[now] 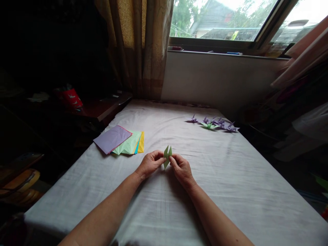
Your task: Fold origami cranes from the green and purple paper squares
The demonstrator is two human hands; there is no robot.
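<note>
White, wrinkled cloth (246,191) bears papers (128,141) fanned at its left and cranes (219,123) grouped at its far right; beyond are a brown curtain (138,51), a pale wall (212,78) and a bright window (217,18). Forearms (110,205) angle inward from the near edge. The left hand (151,163) and right hand (183,169) face each other over the cloth's middle, each pinching one side of a green fold (166,163), two tips up.

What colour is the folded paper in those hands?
The folded paper is green, best seen in the head view.

Folded green paper (166,159), two-tipped, is held between both hands (151,164) (182,169).
</note>
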